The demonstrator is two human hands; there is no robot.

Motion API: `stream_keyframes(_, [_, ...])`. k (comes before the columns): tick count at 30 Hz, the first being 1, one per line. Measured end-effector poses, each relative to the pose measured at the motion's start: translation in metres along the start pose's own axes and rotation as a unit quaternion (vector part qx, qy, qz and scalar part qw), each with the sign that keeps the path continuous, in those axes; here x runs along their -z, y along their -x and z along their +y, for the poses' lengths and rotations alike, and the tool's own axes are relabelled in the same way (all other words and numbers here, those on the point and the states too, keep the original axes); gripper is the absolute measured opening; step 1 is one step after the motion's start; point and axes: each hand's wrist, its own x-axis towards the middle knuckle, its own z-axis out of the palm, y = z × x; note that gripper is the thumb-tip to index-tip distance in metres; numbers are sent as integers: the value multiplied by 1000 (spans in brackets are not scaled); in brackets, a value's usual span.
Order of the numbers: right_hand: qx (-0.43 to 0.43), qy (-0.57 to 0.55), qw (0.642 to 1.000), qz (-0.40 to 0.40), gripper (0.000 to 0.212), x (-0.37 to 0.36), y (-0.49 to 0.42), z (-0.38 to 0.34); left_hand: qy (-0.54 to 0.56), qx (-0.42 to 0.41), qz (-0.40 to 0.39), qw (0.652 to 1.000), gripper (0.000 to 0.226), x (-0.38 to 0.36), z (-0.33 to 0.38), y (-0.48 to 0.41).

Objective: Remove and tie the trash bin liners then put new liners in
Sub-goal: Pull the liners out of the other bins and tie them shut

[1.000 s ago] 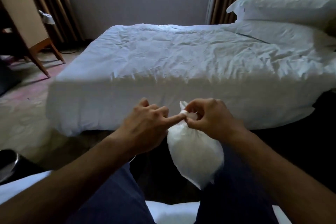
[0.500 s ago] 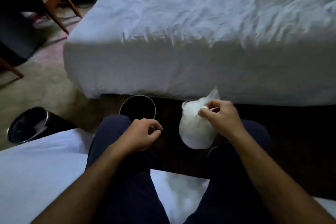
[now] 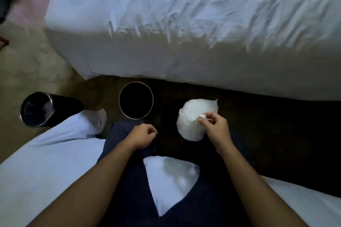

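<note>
My right hand [image 3: 215,126] pinches the gathered top of a filled white trash liner [image 3: 191,116], which hangs low over the dark floor to the right of my knees. My left hand [image 3: 143,135] rests over my left knee with fingers loosely curled, holding nothing. A round black bin [image 3: 136,102] with a metal rim stands on the floor straight ahead, its inside dark. A second black bin [image 3: 37,109] sits further left, tilted, with something pale and shiny inside.
A bed with a wrinkled white sheet [image 3: 184,24] fills the upper view, its edge just beyond the bins. I sit on another white-sheeted bed [image 3: 36,171]. Chair legs [image 3: 4,41] show at the far left on the beige carpet.
My view tipped down from the bed to the floor, bringing both bins into sight. My left hand let go of the bag and dropped to my knee; my right hand lowered the bag.
</note>
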Motion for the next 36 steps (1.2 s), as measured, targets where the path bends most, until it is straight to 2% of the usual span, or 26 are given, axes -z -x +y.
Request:
stream_keyframes(2, [-32,11,999,-2,9,18,17,-30,-20,19,-29,999,22,28,11,38])
stream_keyframes(5, [-55,56,997,-11,12,45,46,-69,-11,54,-31,998,20,71,27,98])
stream_keyframes(10, [-76,158,983,-60,16,72,71,-115,82,106,16,991,15,129,35,180])
stream_keyframes(14, [-47,196,973,-109,13,58,72,-144,152,160,81,972,17,145,22,228])
stream_keyframes(18, [-12,237,955,-179,15,17,60,-171,215,219,135,942,18,143,-3,250])
stream_keyframes(26, [83,284,922,-249,13,-123,30,-248,290,256,89,918,17,155,-95,243])
stream_keyframes(29, [104,300,918,-236,10,-179,27,-277,298,248,42,921,18,186,-148,226])
stream_keyframes(33, [96,355,907,-205,10,-234,35,-303,274,221,40,935,18,251,-218,199])
stream_keyframes(36, [82,401,900,-153,11,-257,47,-312,247,185,14,951,15,306,-253,177])
